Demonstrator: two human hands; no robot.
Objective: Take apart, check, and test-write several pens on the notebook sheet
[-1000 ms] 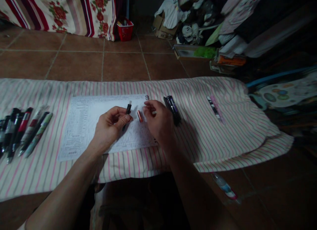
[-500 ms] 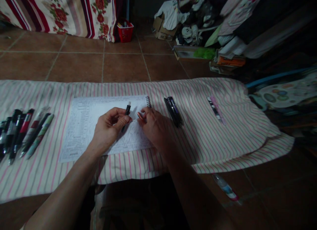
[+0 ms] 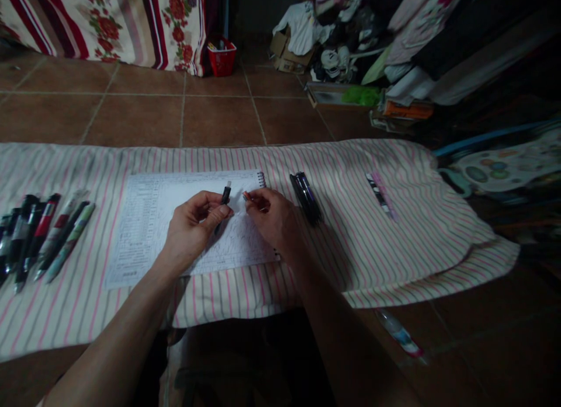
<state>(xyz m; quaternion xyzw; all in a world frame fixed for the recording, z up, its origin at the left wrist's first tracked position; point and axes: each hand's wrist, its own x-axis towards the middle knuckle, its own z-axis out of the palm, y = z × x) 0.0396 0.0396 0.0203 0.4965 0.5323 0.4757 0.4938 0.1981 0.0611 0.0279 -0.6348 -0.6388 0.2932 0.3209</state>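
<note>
My left hand pinches a black pen with a clear end, held tilted over the open spiral notebook. Between the thumb and fingers of my right hand sits a small piece with a reddish tip; what exactly it is cannot be made out. A narrow gap separates the two hands. Scribbled lines cover the lower part of the notebook page. Just right of my right hand lies a bunch of dark pens.
Several assorted pens lie at the left on the striped cloth. A black-and-white stick beside a pink one lies at the right. Beyond are a red basket and piled clothes; a plastic bottle lies on the floor.
My right hand has turned and lifted its fingers slightly, so the small reddish-tipped piece now points up. My left hand and the pen stay nearly still.
</note>
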